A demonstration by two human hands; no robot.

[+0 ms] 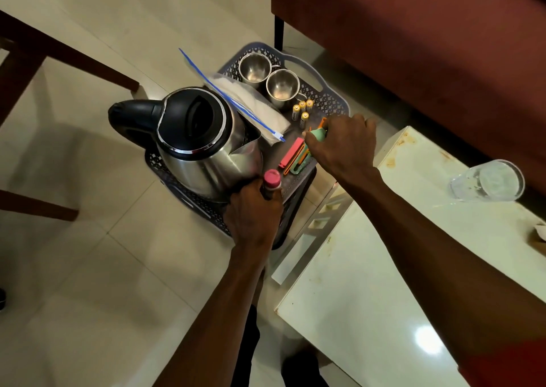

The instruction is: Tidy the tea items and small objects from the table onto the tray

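Note:
A grey perforated tray (328,97) sits low over the tiled floor beside the white table (384,268). On it stand a steel electric kettle (204,144), two steel cups (255,68) (282,88), a zip bag of white powder (248,102), several yellow batteries (302,110) and pink, orange and green clips (292,153). My left hand (254,212) grips a small pink-capped bottle (271,179) at the tray's near edge, against the kettle. My right hand (342,144) is closed on a pale green clip (317,134) over the tray's right side.
An empty clear glass (487,181) lies on its side on the white table near its far right. A dark red sofa (413,31) rises behind the tray. Dark wooden chair legs (59,52) stand at the left on the tiles.

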